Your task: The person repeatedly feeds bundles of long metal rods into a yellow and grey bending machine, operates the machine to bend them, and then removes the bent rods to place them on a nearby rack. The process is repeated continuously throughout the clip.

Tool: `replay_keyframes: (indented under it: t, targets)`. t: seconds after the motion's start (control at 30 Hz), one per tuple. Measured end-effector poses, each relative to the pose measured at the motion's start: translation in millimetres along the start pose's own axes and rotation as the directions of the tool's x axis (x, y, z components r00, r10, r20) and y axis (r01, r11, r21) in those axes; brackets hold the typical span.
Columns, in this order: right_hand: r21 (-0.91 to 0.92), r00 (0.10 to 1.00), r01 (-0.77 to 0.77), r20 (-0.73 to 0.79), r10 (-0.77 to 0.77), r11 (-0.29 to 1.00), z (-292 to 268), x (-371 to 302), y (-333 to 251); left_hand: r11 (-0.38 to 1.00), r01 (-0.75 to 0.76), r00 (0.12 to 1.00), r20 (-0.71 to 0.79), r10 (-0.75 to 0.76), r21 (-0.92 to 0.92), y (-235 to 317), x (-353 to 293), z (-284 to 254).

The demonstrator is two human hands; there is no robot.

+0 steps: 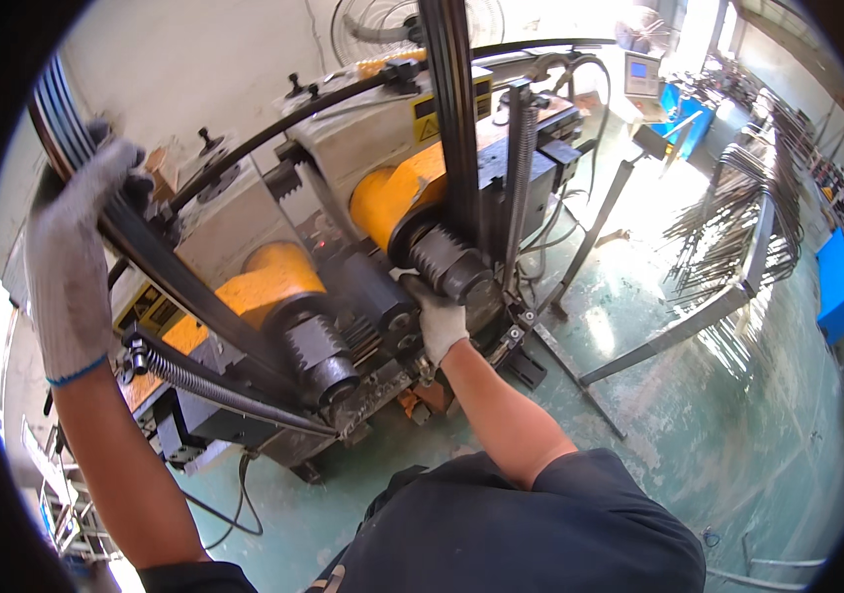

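My left hand (71,262), in a white knit glove with a blue cuff edge, is wrapped around a bundle of long dark metal bars (194,292) at the left. These bars slant down to the left toothed cylinder (315,346) of a bending machine. My right hand (440,326), also gloved, reaches in between the dark central block (382,296) and the right toothed cylinder (446,262). Its fingertips are hidden there, so what they touch cannot be made out. Another bundle of dark bars (453,119) rises beside the right cylinder.
Yellow machine arms (372,203) carry the cylinders. Coil springs (519,178) stand at both sides. To the right, a metal rack (684,331) holds many bent rods (738,212) over the green floor (639,395). A fan (382,25) and a control box with a screen (641,74) are behind.
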State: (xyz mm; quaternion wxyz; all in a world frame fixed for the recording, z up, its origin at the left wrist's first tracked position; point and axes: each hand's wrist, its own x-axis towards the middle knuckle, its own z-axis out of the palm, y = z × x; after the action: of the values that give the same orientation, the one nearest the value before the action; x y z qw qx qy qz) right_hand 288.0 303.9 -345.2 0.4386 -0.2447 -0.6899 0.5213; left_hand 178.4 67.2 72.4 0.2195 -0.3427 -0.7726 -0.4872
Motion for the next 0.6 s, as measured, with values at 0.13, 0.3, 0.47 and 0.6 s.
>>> replay_keyframes:
  t: [0.13,0.3,0.47,0.6]
  targets:
    - [0.180,0.989,-0.069,-0.117,0.091,0.981,5.0,0.4,-9.8,0.996,-0.073,0.997,-0.015,0.072,-0.058,-33.9,18.2,-15.9]
    - [0.453,0.949,-0.210,-0.121,0.293,0.866,6.4,-2.4,10.7,0.999,0.031,0.997,0.070,-0.031,-0.010,-23.0,-4.1,-5.6]
    - [0.489,0.947,-0.259,-0.042,0.319,0.833,8.0,-10.3,1.6,0.987,0.095,0.967,0.246,-0.061,-0.128,-34.9,-13.4,-21.7]
    - [0.397,0.966,-0.229,-0.021,0.259,0.889,7.8,-8.8,61.3,0.999,-0.008,0.958,0.286,0.019,-0.039,-42.0,-13.3,-30.0]
